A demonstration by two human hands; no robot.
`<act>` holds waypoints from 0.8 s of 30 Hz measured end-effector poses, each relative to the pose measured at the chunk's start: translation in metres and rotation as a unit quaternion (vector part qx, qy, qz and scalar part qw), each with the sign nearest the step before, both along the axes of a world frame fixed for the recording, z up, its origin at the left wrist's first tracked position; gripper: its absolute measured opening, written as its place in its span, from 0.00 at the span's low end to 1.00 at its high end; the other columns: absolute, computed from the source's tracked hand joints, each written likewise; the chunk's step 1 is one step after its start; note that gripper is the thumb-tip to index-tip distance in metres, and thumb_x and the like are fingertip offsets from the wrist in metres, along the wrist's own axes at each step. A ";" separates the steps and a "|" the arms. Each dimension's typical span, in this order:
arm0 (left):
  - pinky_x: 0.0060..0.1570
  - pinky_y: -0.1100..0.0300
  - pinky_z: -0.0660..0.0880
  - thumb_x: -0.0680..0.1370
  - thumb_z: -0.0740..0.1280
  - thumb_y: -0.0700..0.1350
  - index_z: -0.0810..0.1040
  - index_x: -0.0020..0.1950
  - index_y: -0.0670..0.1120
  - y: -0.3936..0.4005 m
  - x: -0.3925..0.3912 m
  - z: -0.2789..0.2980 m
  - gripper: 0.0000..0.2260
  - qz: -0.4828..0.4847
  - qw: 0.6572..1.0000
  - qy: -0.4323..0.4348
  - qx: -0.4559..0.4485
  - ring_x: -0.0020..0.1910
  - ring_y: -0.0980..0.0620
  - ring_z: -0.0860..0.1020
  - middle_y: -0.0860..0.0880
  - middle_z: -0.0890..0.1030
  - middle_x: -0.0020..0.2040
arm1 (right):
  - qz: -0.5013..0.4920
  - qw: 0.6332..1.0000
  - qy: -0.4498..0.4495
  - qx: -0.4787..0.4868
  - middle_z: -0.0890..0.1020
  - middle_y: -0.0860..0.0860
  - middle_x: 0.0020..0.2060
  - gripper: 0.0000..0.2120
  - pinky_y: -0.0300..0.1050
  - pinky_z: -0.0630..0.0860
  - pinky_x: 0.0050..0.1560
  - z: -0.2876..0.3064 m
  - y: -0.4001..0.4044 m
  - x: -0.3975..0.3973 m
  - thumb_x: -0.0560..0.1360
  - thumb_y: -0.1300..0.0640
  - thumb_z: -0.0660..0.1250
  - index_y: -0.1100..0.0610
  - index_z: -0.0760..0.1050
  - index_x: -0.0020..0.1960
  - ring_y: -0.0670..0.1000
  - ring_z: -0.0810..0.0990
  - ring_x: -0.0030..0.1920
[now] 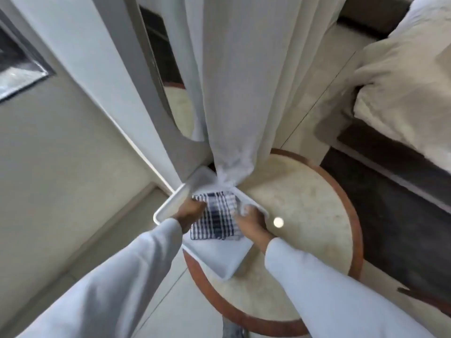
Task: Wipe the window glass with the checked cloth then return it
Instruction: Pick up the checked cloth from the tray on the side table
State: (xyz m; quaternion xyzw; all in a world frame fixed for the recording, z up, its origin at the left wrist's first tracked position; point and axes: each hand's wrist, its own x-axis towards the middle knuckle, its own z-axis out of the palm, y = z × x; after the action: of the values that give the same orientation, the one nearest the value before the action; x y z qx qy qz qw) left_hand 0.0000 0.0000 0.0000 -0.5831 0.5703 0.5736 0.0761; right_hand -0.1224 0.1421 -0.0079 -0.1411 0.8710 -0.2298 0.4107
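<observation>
The checked cloth (216,219), dark blue and white, lies folded in a white tray (170,203) on a round table. My left hand (189,213) rests on the cloth's left edge, fingers closed on it. My right hand (250,222) touches the cloth's right edge; its grip is blurred. The window glass (161,59) shows as a narrow strip behind a pale curtain (244,81), whose hem hangs into the tray's far corner.
The round table (305,191) has a pale marble top and a brown rim. A small white disc (278,222) lies on it right of the tray. A bed with beige bedding (402,93) stands at the right. A wall (61,154) fills the left.
</observation>
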 end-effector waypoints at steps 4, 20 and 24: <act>0.53 0.47 0.78 0.78 0.65 0.45 0.78 0.66 0.31 -0.012 -0.005 -0.030 0.22 -0.018 0.989 -0.097 -0.113 0.59 0.30 0.83 0.30 0.81 0.65 | -0.040 0.998 0.042 0.003 0.82 0.61 0.68 0.28 0.53 0.80 0.65 -0.025 -0.024 0.007 0.78 0.48 0.75 0.63 0.75 0.72 0.63 0.82 0.68; 0.44 0.58 0.77 0.70 0.70 0.47 0.80 0.47 0.48 -0.102 0.093 0.156 0.07 -0.003 0.999 -0.021 0.047 0.42 0.48 0.80 0.49 0.81 0.44 | -0.047 0.968 -0.216 -0.115 0.80 0.59 0.46 0.11 0.54 0.78 0.52 0.138 -0.122 0.072 0.72 0.51 0.68 0.55 0.78 0.52 0.57 0.79 0.48; 0.43 0.56 0.79 0.68 0.67 0.48 0.82 0.49 0.49 -0.149 0.158 0.288 0.12 0.041 0.999 0.024 -0.021 0.47 0.48 0.83 0.49 0.85 0.48 | -0.003 0.941 -0.273 -0.199 0.89 0.64 0.54 0.10 0.53 0.86 0.49 0.269 -0.174 0.130 0.78 0.57 0.64 0.59 0.82 0.55 0.63 0.88 0.48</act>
State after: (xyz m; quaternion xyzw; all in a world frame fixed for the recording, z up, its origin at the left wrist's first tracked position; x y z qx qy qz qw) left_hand 0.1583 -0.1487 0.2880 -0.5937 0.5592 0.5780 0.0270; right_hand 0.0077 -0.0321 0.2612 -0.1493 0.6620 -0.4298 0.5956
